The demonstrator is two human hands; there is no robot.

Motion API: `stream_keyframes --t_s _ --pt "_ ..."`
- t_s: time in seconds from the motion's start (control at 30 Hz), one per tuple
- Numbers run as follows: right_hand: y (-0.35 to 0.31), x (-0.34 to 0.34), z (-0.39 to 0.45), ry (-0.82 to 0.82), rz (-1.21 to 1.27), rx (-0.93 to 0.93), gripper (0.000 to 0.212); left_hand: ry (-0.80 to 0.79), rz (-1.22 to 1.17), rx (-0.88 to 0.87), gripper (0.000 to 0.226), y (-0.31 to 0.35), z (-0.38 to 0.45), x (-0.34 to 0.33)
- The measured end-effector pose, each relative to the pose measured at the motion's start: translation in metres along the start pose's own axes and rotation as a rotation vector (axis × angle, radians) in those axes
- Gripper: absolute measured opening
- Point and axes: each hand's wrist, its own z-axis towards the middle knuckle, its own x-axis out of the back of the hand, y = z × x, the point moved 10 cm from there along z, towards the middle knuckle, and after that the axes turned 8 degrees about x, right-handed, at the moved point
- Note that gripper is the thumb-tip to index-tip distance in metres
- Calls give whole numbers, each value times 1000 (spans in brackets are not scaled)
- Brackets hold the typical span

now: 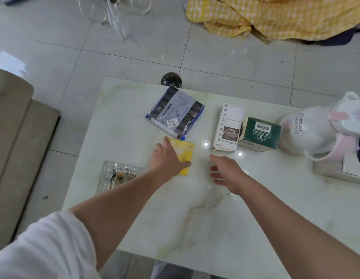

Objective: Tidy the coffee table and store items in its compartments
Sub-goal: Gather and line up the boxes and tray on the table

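The left hand (167, 158) lies flat on the yellow packet (184, 153), fingers spread. The right hand (227, 172) hovers with fingers wide. A blue packet (175, 112) and two boxes (229, 127) sit toward the table's (215, 218) far edge.

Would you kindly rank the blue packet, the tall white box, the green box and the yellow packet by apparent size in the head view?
1. blue packet
2. tall white box
3. green box and yellow packet: unsure, as the left hand covers part of the packet.

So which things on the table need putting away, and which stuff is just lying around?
To put away:
yellow packet, under the left hand
blue-edged bag of dark rolls
white box
green box
clear tray
white jug

Just lying about:
yellow checked cloth on the floor
clear chair
beige sofa
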Motion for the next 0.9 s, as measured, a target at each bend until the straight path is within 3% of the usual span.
stream_keyframes --t_s 0.1,0.2,0.27,0.37,0.47,0.53,0.63,0.73,0.83,0.9 --pt "-8 -21 8 -51 -13 50 9 -30 -53 -50 98 31 -4 -14" --pt "-10 -17 15 -9 41 95 16 -96 -149 -98 82 44 -2 -19" --pt "-4 -6 16 58 122 84 11 -100 -273 -131 64 35 0 -5" --pt "13 3 7 121 51 -21 27 4 -271 -103 48 -8 5 39" --pt "35 -44 -20 -197 -146 -202 44 20 -179 77 49 -79 16 66" --pt "40 -89 -36 -371 -218 -222 41 -20 -169 223 49 -134 21 73" --pt "34 -150 -41 -422 -203 -155 28 1 -182 313 48 -189 20 80" --pt "28 -201 -38 -427 -327 -63 36 76 -223 383 46 -229 24 87" --pt "37 -237 -26 -397 -423 -9 50 -103 -251 385 32 -249 29 58" --pt "36 -247 -18 -290 -482 55 58 -257 -321 356 21 -254 25 31"
